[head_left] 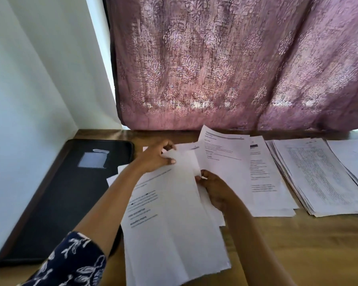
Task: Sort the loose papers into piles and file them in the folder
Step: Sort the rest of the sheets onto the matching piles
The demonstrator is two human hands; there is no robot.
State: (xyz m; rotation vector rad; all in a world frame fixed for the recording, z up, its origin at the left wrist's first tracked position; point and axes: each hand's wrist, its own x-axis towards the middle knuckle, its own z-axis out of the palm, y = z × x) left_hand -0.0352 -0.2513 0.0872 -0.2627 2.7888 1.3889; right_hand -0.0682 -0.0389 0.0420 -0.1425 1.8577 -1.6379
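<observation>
Showing a black folder (66, 195) closed at the left edge of the table (298, 244), contents hidden. Pinching the far end of the loose stack (174, 213), mid-table, with left hand (156, 156); gripping a lifted sheet (221, 153) by its lower edge with right hand (214, 190), fingers curled. Sorted piles (322, 176) toward right edge.
</observation>
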